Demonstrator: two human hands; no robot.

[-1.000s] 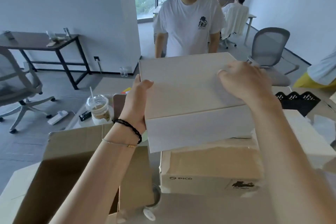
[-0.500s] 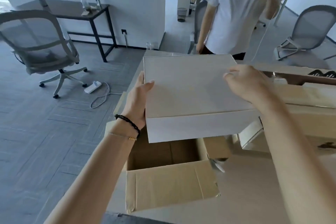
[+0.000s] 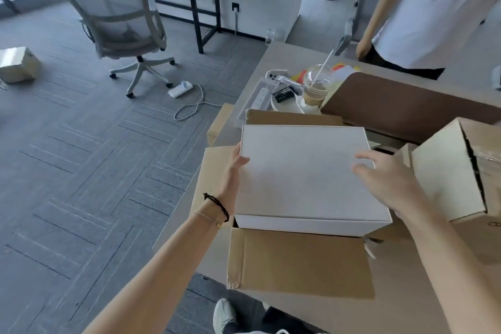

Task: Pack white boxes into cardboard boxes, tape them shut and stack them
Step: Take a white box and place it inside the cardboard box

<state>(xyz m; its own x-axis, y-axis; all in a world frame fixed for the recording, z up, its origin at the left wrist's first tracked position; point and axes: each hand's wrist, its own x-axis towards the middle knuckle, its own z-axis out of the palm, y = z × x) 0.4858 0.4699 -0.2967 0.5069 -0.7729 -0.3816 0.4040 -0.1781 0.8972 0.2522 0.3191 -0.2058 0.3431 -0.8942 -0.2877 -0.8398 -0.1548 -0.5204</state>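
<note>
A flat white box [image 3: 306, 173] sits level in the mouth of an open cardboard box [image 3: 298, 263] at the table's near edge, its top still above the flaps. My left hand [image 3: 234, 171] grips the white box's left side, thumb on the lid's edge. My right hand [image 3: 385, 179] holds its right side, fingers spread over the lid's corner. A taped cardboard box [image 3: 450, 171] stands right beside it on the right.
Behind the open box are a plastic iced drink cup [image 3: 315, 87], a power strip [image 3: 260, 96] and a brown box flap [image 3: 406, 106]. A person in a white shirt [image 3: 433, 8] stands across the table. An office chair [image 3: 119, 16] and a cable lie on the floor at left.
I have carried the white box leftward and down from above the taped box into the mouth of the open cardboard box. Both hands keep their hold on its sides.
</note>
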